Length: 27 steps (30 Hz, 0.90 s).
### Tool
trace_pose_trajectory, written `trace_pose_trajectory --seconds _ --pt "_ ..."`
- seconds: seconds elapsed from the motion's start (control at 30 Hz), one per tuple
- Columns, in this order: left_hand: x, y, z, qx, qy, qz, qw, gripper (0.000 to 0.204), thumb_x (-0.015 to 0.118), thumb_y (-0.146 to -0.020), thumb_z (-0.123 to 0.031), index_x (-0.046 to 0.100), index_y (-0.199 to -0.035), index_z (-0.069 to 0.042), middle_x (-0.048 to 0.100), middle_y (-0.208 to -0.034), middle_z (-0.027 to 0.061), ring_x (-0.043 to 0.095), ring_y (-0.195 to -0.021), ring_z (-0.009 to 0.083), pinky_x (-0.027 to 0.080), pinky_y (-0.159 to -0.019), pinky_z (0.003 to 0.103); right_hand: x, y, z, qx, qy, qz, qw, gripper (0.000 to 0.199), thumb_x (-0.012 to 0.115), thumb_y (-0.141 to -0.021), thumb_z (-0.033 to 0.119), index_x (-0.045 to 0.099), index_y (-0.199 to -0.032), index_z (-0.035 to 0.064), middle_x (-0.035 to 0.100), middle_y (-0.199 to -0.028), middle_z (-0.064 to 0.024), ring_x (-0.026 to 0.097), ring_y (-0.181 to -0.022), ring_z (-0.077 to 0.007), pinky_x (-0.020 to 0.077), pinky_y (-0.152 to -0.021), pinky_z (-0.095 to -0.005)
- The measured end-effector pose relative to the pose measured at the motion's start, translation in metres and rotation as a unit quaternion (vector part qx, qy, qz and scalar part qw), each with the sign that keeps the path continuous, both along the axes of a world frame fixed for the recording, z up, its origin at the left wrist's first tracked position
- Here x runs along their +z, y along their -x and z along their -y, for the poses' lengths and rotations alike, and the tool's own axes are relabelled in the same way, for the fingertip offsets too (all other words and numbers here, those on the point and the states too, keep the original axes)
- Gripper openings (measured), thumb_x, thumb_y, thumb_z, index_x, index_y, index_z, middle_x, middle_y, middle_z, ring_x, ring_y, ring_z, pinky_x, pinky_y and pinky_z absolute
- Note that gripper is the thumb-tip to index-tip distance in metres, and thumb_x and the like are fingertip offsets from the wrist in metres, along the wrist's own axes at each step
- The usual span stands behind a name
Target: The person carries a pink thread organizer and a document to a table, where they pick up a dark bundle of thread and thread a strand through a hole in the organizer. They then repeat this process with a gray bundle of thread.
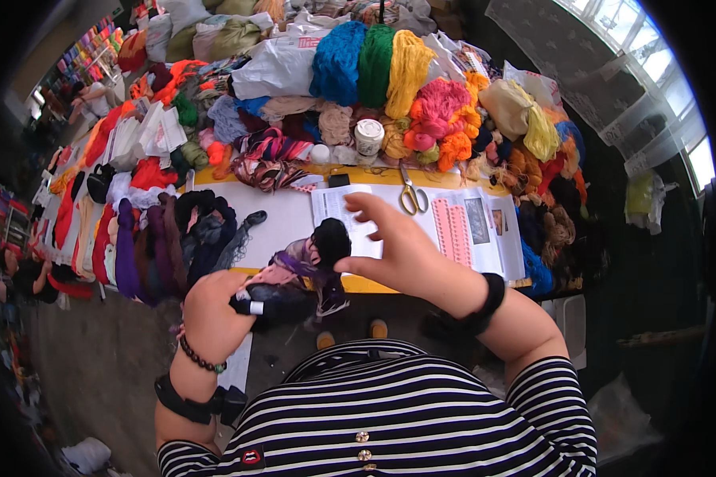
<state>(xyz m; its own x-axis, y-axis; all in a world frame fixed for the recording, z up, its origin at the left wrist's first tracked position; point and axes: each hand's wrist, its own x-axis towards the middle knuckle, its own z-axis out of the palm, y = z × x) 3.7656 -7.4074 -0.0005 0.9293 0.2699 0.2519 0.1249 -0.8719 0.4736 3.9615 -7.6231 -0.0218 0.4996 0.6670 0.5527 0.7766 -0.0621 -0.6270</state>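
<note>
My left hand point(216, 305), bent inward at the wrist, grips a bundle of yarn skeins point(293, 266) in black, purple, grey and pale pink over the table's near edge. Its fingertips are hidden by the bundle. A rounded black knob of yarn point(332, 242) tops the bundle's right end. Right beside that knob is my right hand point(398, 245), with thumb and fingers spread and nothing between them. Under and behind the hands lie printed sheets point(331, 203) on the white table top. Dark skeins point(207, 230) lie just left of the bundle.
Gold-handled scissors point(410, 195), a pink strip with holes point(451, 232) and papers point(497, 230) lie right of my hands. A lidded white cup point(369, 137) stands farther back. Heaps of coloured yarn point(445, 115) line the table's far side. Purple skeins point(127, 246) hang at the left edge.
</note>
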Motion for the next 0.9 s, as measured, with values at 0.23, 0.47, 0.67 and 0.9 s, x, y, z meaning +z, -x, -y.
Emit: trace_pose_trajectory --seconds 0.23,0.47,0.67,0.9 --pt "-0.024 0.027 -0.005 0.047 -0.056 -0.060 0.996 0.025 0.072 -0.063 -0.005 0.066 -0.088 -0.005 0.065 -0.086 0.0138 0.061 -0.083 0.0375 0.049 -0.073 0.044 -0.053 0.005 -0.009 0.060 0.063 0.046 0.995 0.014 0.076 -0.080 0.016 0.067 -0.087 0.0077 0.064 -0.073 -0.0102 0.064 -0.067 -0.0301 0.0524 -0.060 -0.0402" --pt "-0.067 0.054 -0.016 0.179 0.076 -0.029 0.980 0.026 0.072 -0.065 -0.005 0.066 -0.090 0.000 0.066 -0.086 0.0166 0.062 -0.083 0.0389 0.050 -0.074 0.040 -0.112 0.009 -0.010 0.324 0.236 -0.116 0.909 0.021 0.071 -0.086 0.026 0.073 -0.097 0.0085 0.070 -0.089 -0.0123 0.067 -0.080 -0.0320 0.0538 -0.074 -0.0411" --pt "-0.096 0.072 -0.017 0.178 0.020 -0.051 0.982 0.020 0.069 -0.068 -0.009 0.062 -0.084 0.001 0.060 -0.078 0.0200 0.059 -0.077 0.0415 0.047 -0.070 0.044 -0.311 -0.083 -0.009 -0.230 0.320 -0.254 0.883 0.074 0.077 -0.077 0.047 0.057 -0.122 -0.0079 0.065 -0.115 -0.0289 0.064 -0.105 -0.0410 0.0521 -0.091 -0.0443" --pt "-0.145 0.103 -0.011 0.244 0.012 -0.134 0.960 0.019 0.068 -0.065 -0.007 0.059 -0.080 0.000 0.058 -0.076 0.0173 0.057 -0.075 0.0382 0.045 -0.070 0.042 -0.358 -0.083 -0.056 -0.449 0.407 -0.324 0.727 0.062 0.080 -0.075 0.042 0.060 -0.115 -0.0020 0.061 -0.120 -0.0199 0.053 -0.117 -0.0390 0.0458 -0.098 -0.0471"
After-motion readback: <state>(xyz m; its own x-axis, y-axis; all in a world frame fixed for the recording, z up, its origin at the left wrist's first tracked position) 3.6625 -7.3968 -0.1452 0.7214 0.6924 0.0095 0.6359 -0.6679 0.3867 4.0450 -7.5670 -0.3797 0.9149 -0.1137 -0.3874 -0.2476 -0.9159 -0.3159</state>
